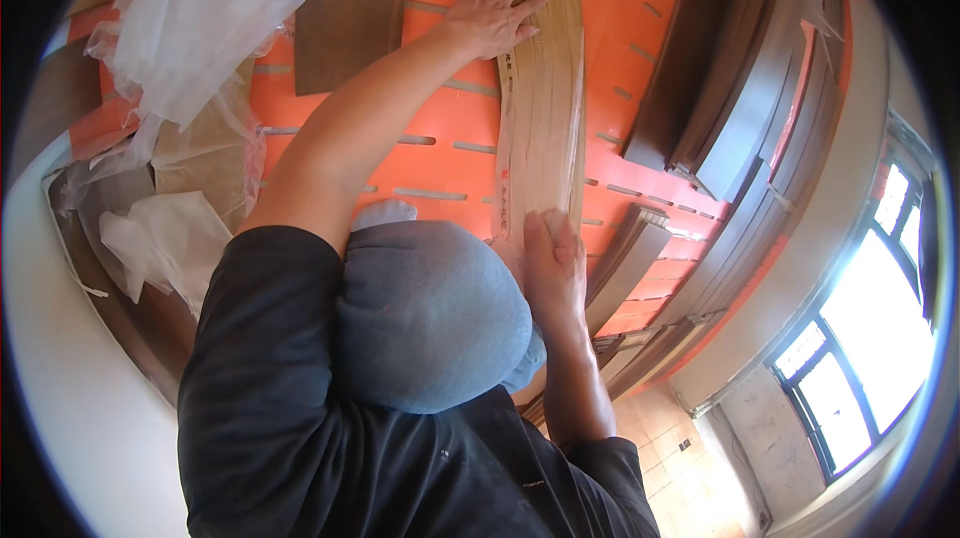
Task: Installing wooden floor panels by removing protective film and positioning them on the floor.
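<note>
A light wood floorboard (545,108), its pale underside facing up with lines of print along its left edge, runs away from me over my bent knee's right side. Flat on the board's far part lies my left hand (495,16), fingers spread. At the near end my right hand (556,263) is closed round the board's edge, thumb on top; its other fingers are mostly hidden. Under the board spreads an orange underlay sheet (440,173) with rows of slots.
Dark floorboards (705,48) lie stacked at the right, with a short board piece (628,263) closer in. Crumpled clear plastic (205,28) covers boards at the left. A dark brown board (350,28) lies on the underlay. A bright window (860,328) stands lower right.
</note>
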The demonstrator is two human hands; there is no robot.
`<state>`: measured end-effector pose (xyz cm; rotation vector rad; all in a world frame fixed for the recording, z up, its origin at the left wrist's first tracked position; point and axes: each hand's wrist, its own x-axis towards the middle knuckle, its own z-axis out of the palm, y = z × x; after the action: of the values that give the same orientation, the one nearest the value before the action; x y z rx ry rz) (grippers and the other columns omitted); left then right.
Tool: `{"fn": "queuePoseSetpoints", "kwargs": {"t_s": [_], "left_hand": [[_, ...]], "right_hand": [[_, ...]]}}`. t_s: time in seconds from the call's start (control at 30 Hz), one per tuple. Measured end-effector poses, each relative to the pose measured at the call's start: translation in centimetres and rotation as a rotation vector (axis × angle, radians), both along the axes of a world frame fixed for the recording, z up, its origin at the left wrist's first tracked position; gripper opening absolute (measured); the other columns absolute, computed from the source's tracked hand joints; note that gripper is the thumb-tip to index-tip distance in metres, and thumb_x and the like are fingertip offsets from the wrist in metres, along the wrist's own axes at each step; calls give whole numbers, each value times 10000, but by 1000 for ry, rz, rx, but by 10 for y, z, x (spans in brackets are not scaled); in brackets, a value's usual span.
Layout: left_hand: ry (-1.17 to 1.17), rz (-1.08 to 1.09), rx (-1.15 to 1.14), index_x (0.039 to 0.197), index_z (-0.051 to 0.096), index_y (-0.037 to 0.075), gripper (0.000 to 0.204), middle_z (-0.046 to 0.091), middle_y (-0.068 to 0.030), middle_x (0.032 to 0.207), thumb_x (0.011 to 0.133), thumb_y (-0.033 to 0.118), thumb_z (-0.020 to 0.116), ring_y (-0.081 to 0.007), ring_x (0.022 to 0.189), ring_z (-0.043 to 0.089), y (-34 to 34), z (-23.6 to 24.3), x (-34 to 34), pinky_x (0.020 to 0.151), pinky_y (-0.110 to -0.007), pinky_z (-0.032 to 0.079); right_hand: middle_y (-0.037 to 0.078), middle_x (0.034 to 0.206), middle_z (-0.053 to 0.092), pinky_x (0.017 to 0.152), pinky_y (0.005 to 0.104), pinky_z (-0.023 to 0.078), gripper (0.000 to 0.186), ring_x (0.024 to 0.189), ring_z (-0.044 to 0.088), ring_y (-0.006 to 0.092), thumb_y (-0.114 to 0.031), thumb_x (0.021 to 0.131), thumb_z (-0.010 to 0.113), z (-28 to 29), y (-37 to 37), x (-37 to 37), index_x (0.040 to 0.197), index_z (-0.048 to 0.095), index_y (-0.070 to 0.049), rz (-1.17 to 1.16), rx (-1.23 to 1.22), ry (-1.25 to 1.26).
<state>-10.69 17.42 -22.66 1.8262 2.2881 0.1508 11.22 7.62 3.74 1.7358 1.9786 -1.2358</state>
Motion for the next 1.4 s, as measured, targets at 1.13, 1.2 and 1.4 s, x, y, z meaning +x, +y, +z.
{"fn": "queuePoseSetpoints", "kwargs": {"t_s": [1.13,1.2,1.4], "left_hand": [[-1147,-184,503,997,756,104,245,694,-84,1046,811,-15,649,-264,1035,663,-96,79,33,847,-390,565],[-1282,-125,467,992,758,96,251,701,-83,1030,814,-17,622,-260,1027,665,-88,86,29,841,-384,562],[-1249,-77,519,1079,738,69,299,709,-95,1102,873,30,526,-227,1015,673,-94,79,23,904,-365,550]], "right_hand": [[91,977,709,577,323,538,328,810,695,198,-312,1033,583,-194,135,-48,1140,675,-16,-241,-360,447],[72,957,710,560,327,527,292,798,692,189,-283,1030,570,-196,136,-35,1104,693,-30,-44,-212,569],[60,915,697,548,358,510,339,704,664,171,-326,1017,577,-171,123,-8,1111,688,-20,317,-23,354]]}}
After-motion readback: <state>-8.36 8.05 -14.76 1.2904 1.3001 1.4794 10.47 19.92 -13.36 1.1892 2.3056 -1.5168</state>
